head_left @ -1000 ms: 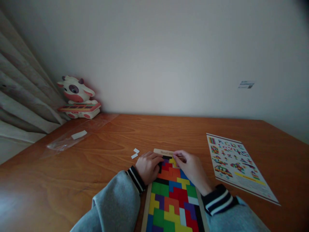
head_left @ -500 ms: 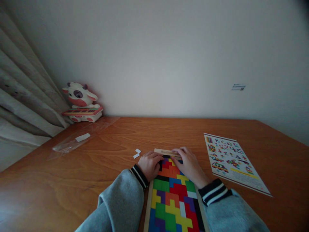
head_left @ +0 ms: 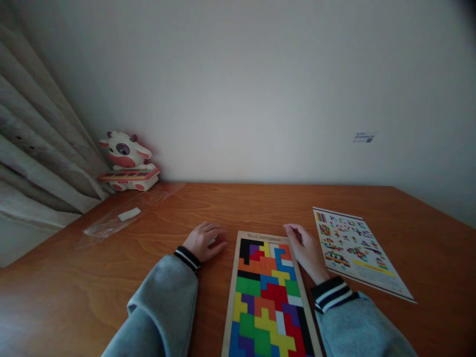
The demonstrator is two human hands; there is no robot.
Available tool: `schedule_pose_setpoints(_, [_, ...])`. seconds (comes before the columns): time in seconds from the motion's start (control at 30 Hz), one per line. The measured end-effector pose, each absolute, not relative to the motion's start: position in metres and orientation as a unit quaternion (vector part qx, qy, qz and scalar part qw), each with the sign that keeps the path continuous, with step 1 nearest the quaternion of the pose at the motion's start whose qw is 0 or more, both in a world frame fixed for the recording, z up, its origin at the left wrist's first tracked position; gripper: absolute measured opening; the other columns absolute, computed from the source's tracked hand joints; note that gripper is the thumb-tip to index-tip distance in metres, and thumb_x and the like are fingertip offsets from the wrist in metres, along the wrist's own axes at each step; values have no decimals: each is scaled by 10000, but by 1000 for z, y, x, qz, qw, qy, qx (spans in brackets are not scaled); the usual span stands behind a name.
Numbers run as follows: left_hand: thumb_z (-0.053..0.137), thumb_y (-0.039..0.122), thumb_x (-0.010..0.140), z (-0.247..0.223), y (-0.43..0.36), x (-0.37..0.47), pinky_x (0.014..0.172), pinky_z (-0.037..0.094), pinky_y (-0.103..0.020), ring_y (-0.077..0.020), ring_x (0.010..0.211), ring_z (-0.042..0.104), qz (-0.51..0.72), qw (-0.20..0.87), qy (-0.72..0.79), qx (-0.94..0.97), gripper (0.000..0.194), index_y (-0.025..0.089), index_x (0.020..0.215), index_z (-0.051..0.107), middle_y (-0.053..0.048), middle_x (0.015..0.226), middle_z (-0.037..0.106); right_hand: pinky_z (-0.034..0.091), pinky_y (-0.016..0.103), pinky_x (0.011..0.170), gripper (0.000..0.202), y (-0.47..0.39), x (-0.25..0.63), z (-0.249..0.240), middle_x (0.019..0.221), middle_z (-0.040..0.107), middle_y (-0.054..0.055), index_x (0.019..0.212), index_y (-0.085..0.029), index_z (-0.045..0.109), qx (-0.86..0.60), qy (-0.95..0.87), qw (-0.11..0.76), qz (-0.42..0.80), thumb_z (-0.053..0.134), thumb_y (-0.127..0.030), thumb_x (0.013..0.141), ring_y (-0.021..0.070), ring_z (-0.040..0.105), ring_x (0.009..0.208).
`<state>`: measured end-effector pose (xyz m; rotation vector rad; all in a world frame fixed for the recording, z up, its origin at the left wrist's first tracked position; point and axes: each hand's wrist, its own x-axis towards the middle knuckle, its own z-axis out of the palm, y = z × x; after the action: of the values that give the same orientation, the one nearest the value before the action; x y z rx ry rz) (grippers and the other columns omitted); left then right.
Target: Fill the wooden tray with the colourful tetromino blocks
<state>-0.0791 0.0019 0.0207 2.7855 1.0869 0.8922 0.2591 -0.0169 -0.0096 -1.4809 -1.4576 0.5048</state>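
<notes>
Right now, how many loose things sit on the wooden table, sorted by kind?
Wooden puzzle board filled with coloured blocks: 1
Printed pattern sheet: 1
Clear plastic bag with white label: 1
Cow-shaped toy, white and pink: 1
Small white paper scrap under the left hand: 1
Total: 5

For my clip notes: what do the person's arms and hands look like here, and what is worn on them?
Both arms wear loose grey sweatshirt sleeves ending in dark ribbed cuffs with white stripes. The left hand and right hand are bare: no gloves, and no rings or watch that can be made out.
</notes>
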Motion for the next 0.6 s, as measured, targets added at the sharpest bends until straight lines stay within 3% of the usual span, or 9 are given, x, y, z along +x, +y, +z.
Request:
schedule_pose_setpoints(0.1, [705, 480, 810, 14, 10, -110, 958, 521, -411, -249, 1051, 659, 246, 25, 376, 893, 461, 188, 1165, 672, -101, 1128, 715, 505, 394, 855, 425, -13, 265, -17, 1044, 718, 120, 1033, -185, 662, -608, -593, 489, 199, 465, -544, 918, 251, 663, 957])
schedule_pose_setpoints(0.37, [609, 419, 914, 0, 17, -118, 921, 562, -376, -218, 1025, 694, 259, 45, 376, 889, 249, 253, 1014, 765, -46, 1087, 746, 500, 377, 823, 411, -19, 258, -6, 993, 717, 101, 990, -196, 667, -624, -601, 459, 194, 464, -543, 907, 244, 661, 904])
schedule_pose_setpoints(0.6, [585, 400, 932, -2, 16, -116, 849, 572, -299, -176, 898, 722, 301, 78, 394, 865, 244, 243, 977, 766, -31, 974, 769, 500, 378, 808, 399, -22, 256, -1, 974, 713, 105, 974, -184, 669, -620, -603, 464, 194, 475, -523, 893, 243, 656, 888])
